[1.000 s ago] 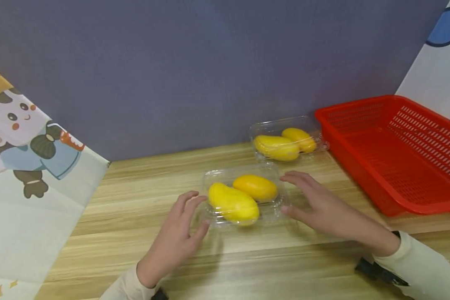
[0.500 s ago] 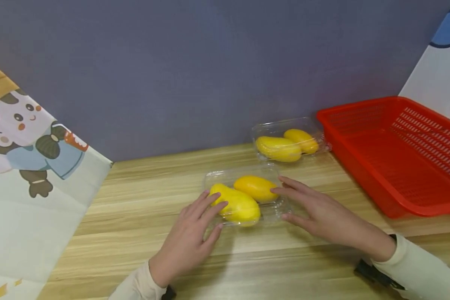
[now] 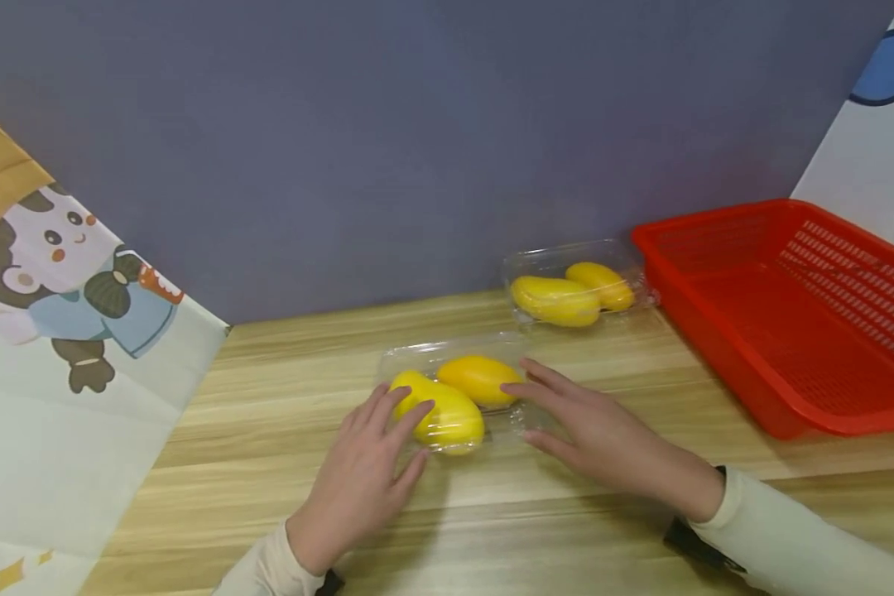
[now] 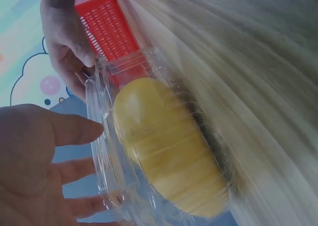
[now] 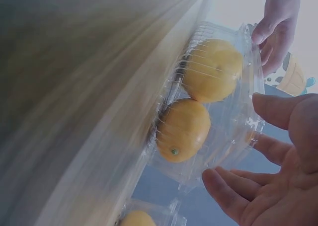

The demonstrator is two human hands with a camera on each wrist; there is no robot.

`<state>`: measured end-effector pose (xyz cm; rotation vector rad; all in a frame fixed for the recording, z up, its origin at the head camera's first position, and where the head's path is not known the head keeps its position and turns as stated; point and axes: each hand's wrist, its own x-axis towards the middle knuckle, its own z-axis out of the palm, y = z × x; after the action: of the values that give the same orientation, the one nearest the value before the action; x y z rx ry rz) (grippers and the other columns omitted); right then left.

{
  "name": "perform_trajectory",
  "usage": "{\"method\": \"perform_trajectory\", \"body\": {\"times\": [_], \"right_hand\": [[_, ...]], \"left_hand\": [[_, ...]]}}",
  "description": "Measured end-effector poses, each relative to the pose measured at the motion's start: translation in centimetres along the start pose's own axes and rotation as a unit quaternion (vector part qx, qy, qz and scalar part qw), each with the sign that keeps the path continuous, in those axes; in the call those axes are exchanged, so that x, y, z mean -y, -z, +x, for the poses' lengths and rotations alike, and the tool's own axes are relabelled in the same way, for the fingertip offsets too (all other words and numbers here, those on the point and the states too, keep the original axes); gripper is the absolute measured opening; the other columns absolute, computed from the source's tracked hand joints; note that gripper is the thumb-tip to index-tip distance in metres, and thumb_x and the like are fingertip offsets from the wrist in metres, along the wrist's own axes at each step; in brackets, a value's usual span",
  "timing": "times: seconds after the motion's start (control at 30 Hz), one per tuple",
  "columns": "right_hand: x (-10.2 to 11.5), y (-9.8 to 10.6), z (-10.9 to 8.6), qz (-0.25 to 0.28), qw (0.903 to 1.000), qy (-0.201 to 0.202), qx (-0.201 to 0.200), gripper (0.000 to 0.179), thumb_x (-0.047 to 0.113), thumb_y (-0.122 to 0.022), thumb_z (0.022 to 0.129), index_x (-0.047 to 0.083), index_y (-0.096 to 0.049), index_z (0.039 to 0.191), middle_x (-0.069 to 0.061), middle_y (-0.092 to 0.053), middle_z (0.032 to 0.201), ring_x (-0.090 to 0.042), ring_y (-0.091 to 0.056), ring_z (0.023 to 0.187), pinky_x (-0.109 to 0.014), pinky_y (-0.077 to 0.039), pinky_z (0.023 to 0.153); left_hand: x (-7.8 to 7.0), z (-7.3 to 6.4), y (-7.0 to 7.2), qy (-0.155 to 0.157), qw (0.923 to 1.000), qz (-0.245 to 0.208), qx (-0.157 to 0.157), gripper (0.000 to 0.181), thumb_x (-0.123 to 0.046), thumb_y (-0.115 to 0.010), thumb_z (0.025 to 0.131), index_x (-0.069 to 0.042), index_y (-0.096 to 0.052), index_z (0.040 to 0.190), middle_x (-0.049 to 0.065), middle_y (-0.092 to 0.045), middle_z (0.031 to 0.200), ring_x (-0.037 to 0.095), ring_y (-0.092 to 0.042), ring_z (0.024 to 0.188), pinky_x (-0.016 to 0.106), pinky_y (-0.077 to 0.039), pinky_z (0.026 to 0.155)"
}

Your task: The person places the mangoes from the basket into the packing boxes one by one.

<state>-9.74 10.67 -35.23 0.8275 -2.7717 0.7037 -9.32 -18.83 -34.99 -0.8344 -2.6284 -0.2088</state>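
A clear plastic clamshell box (image 3: 417, 353) with two yellow mangoes inside, one large (image 3: 450, 424) and one smaller (image 3: 478, 379), lies on the table between my hands. My left hand (image 3: 363, 465) is at its left end, fingertips over the top edge. In the left wrist view the thumb and fingers of that hand (image 4: 30, 156) are nearly straight along the box's rim (image 4: 101, 161). My right hand (image 3: 603, 430) touches the right end with extended fingers. The right wrist view shows its thumb and fingertips (image 5: 214, 179) spread at the plastic (image 5: 248, 121).
Behind stands a second clear box (image 3: 540, 258) holding two mangoes, close to the dark backing wall (image 3: 343, 165). A red perforated basket (image 3: 730, 352) occupies the right side of the wood-grain table (image 3: 283, 356). Printed panels (image 3: 141, 422) flank the table.
My left hand has moved in over the box's left end, and my right hand has moved left onto its other end. Over the last half second the box has slid left.
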Motion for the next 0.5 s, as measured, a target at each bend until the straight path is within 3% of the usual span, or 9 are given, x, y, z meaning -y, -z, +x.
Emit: {"method": "perform_trajectory", "body": {"times": [0.3, 0.5], "right_hand": [[0.0, -0.7, 1.1, -0.006, 0.9999, 0.014, -0.003, 0.057, 0.033, -0.07, 0.093, 0.025, -0.051, 0.145, -0.011, -0.033, 0.162, -0.033, -0.056, 0.131, -0.052, -0.054, 0.099], [-0.3, -0.8, 2.2, -0.007, 1.0, 0.005, 0.002, 0.057, 0.034, -0.069, 0.093, 0.023, -0.05, 0.146, -0.012, -0.031, 0.162, -0.035, -0.053, 0.133, -0.053, -0.052, 0.101]], "left_hand": [[0.7, 0.4, -0.5, -0.005, 0.9996, 0.023, -0.015, 0.049, -0.026, -0.076, 0.087, -0.02, -0.063, 0.133, 0.013, -0.06, 0.135, 0.044, -0.052, 0.13, 0.056, -0.049, 0.104], [1.6, 1.3, -0.9, -0.013, 0.9995, 0.015, -0.025, 0.048, -0.021, -0.076, 0.086, -0.017, -0.064, 0.132, 0.015, -0.061, 0.134, 0.046, -0.054, 0.128, 0.055, -0.049, 0.105]]}}
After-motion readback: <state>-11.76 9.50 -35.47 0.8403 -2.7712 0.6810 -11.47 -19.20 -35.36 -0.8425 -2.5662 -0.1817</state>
